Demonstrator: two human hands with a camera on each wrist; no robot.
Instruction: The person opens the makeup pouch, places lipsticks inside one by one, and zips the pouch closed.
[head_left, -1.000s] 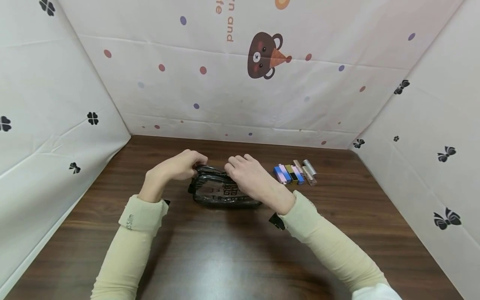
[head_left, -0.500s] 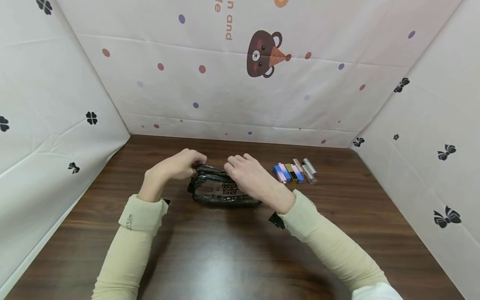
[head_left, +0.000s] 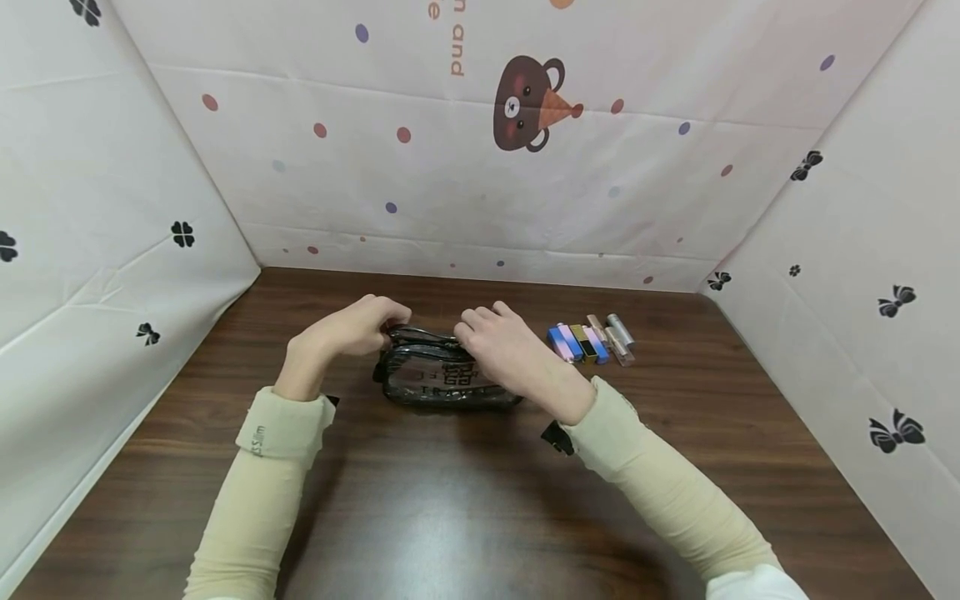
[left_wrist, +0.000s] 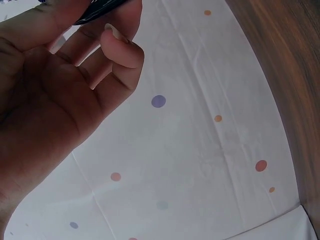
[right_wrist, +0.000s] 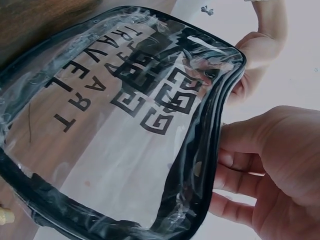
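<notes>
Head view: the clear pouch [head_left: 423, 377] is gripped at its top edge by left hand [head_left: 347, 328] and right hand [head_left: 512, 348]; room is left nearside on the table [head_left: 435, 508].

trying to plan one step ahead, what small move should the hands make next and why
Perhaps ease the right hand along the top edge of the clear pouch to work its opening: the left hand grips that edge near its left end, a steady anchor, and small cosmetic-like items lie outside, to the right.
</notes>
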